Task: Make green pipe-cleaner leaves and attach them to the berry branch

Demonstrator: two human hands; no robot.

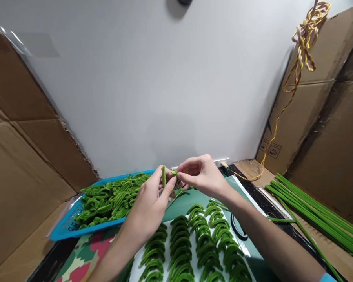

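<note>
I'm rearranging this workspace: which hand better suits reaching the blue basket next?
Likely the left hand: the blue basket lies on its side, while the right hand is farther away. Both, though, are handling green fuzzy pieces.

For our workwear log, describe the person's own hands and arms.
The left hand and right hand wear no gloves; no ring, watch or bracelet shows. The left forearm is bare as far as visible; the right forearm meets a light-blue sleeve edge.
</note>
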